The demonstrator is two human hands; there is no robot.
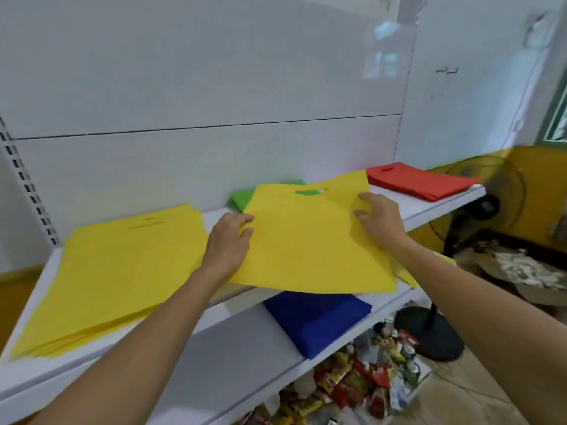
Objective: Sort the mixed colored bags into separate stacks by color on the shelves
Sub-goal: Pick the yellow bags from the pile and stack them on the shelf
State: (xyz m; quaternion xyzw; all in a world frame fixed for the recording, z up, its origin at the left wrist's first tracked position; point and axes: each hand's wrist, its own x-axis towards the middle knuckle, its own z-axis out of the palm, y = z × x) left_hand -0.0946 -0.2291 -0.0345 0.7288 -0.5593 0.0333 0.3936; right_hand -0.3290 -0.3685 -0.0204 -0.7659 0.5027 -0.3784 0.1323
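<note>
Yellow bag [310,240] gripped at both edges by left hand [228,240] and right hand [379,223] fingers.

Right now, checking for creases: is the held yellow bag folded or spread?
Spread flat: the yellow bag shows full outline and handle hole, each hand gripping a side.

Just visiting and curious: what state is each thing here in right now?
Yellow bag: held flat at both sides.
Left hand: gripping the bag.
Right hand: gripping the bag.
Yellow stack: lying flat.
Red stack: lying flat.
Blue stack: on the lower shelf.
Green bags: mostly hidden.

Flat yellow bag [310,240] above green stack [242,199]
</note>
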